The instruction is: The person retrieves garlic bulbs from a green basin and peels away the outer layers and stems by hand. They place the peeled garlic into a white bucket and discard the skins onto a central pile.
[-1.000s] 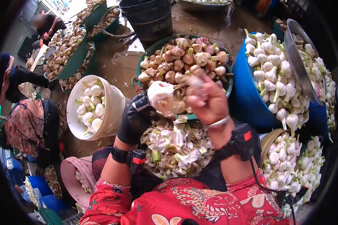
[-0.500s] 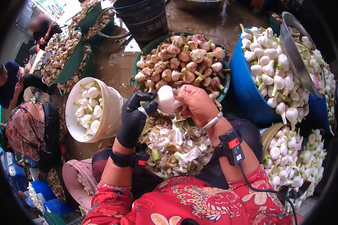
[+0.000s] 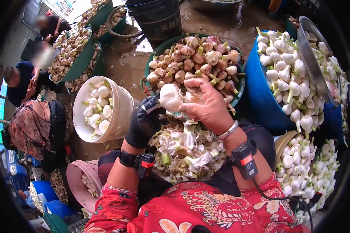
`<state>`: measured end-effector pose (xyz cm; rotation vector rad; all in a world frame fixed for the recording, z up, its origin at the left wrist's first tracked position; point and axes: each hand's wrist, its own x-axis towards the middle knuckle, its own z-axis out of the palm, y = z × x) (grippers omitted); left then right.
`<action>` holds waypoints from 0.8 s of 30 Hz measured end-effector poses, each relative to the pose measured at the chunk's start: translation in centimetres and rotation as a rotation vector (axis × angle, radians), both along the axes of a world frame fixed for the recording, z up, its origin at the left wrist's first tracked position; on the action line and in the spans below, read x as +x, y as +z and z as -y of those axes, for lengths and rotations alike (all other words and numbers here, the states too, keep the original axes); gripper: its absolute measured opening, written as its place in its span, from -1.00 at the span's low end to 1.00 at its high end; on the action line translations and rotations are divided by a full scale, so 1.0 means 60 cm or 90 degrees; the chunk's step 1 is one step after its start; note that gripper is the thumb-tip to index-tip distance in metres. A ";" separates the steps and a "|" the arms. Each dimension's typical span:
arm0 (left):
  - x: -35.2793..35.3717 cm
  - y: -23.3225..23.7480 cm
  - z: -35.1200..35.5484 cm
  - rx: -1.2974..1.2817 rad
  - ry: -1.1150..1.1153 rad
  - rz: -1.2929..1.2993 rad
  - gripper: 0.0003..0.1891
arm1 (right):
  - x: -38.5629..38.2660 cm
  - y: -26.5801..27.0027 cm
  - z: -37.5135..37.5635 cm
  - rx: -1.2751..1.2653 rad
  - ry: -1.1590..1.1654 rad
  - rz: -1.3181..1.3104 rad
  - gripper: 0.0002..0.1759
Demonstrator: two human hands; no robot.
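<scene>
A white garlic bulb (image 3: 170, 97) is held by my left hand (image 3: 144, 121), which wears a black glove and is closed around the bulb's stem side. My bare right hand (image 3: 212, 108) is beside it, its thumb against the bulb's lower right side. Loose papery garlic skin (image 3: 193, 96) lies between its thumb and curled fingers. Just beyond both hands stands a green basket (image 3: 147, 70) of unpeeled brownish and purplish garlic. Below the hands, between my legs, is a heap of stripped garlic skins (image 3: 186, 151).
A white bucket (image 3: 122, 112) of peeled garlic stands left, a pink bucket (image 3: 76, 180) nearer me. At right are a blue tub (image 3: 256, 89) heaped with white garlic and a metal basin (image 3: 313, 54). A black bucket (image 3: 155, 19) stands behind. People (image 3: 21, 83) sit at far left.
The bulb has turned in my left hand. My right hand has opened wider and shifted right, drawing papery skin off the bulb. The view has swung slightly left.
</scene>
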<state>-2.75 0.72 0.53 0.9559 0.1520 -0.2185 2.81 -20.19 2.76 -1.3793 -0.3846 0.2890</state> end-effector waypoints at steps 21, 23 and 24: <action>-0.020 -0.010 -0.015 0.117 0.045 0.020 -0.51 | -0.034 -0.042 -0.004 -0.129 0.158 -0.045 -0.83; -0.023 -0.009 -0.002 0.295 0.066 0.135 -0.58 | -0.038 0.009 -0.003 -0.379 0.347 -0.035 -0.81; -0.023 0.000 -0.011 0.481 0.084 0.252 -0.64 | -0.050 0.001 -0.012 -0.442 0.428 0.001 -0.82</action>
